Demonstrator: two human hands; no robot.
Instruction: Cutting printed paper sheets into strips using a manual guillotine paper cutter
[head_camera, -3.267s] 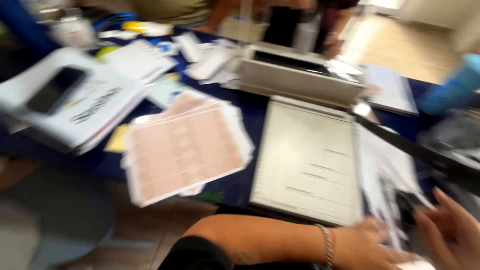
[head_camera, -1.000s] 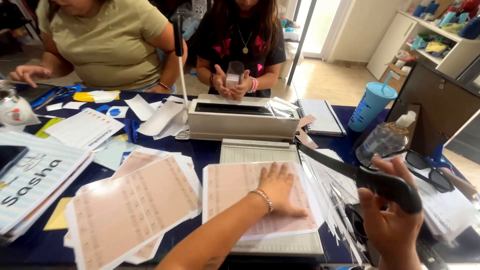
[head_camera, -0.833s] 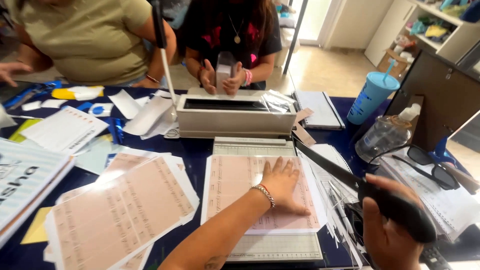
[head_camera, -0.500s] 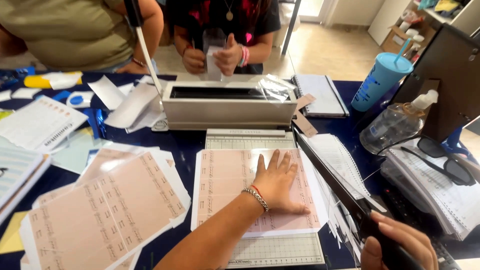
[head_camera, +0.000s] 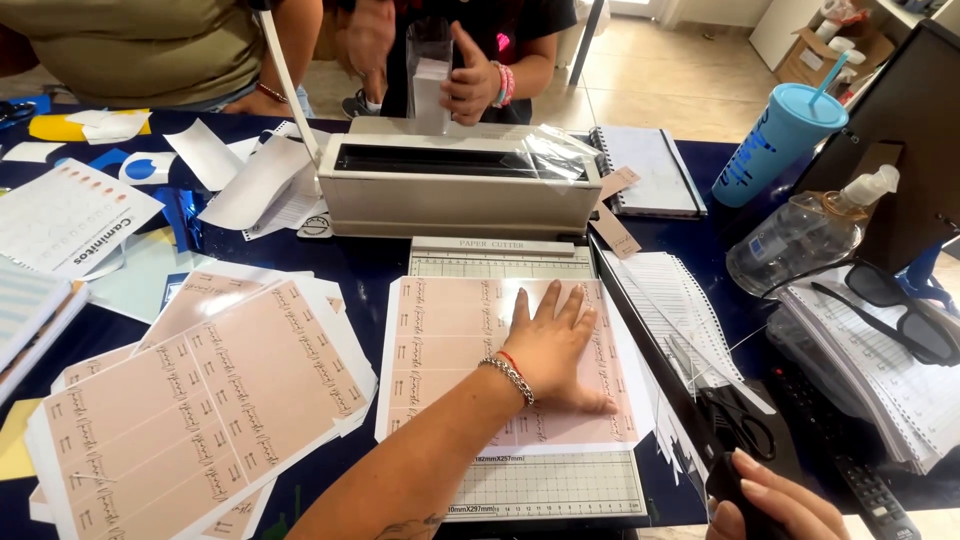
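Hidden: right hand (head_camera: 775, 500) is cut off by the lower edge; the cutter's black handle (head_camera: 728, 490) is mostly covered by it.
Right fingers: wrapped around that handle.
Left hand (head_camera: 548, 350): fingers spread wide, flat, holding nothing.
Pink sheet (head_camera: 450, 345): lies on the paper cutter (head_camera: 540, 485), under the left fingers, its right edge beside the blade arm (head_camera: 650, 350).
Worktop (head_camera: 370, 265): dark blue.

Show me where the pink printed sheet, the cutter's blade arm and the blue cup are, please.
pink printed sheet (head_camera: 450, 330): head view, bare upper left area beside the left hand.
blade arm (head_camera: 645, 345): head view, middle of the raised black bar.
blue cup (head_camera: 775, 145): head view, middle of its side.
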